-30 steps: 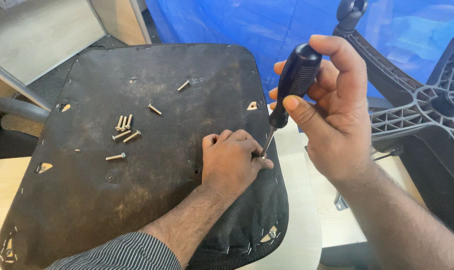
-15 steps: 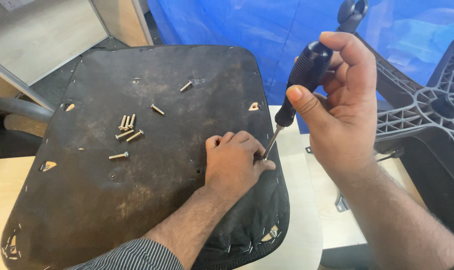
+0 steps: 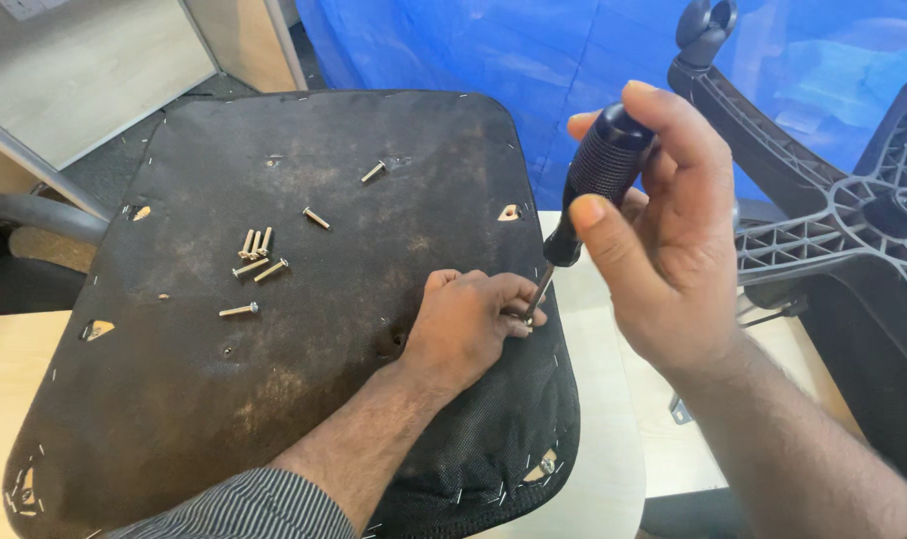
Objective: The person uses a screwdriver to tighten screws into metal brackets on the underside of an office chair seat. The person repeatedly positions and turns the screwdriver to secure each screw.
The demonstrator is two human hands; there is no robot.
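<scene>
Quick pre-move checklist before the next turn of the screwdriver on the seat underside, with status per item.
1. Right hand grips the screwdriver by its black handle: ok.
2. Screwdriver tip meets the spot at the left hand's fingertips: ok, though the screw itself is hidden, so seating in the head: cannot tell.
3. Left hand rests flat on the seat underside, steadying it near the right edge: ok.
4. Fingers lie very close to the tip: not ok, slip risk.
5. Loose screws lie in a group on the seat, apart from both hands: ok.
6. Chair base lies to the right, apart from the right hand: ok.
</scene>
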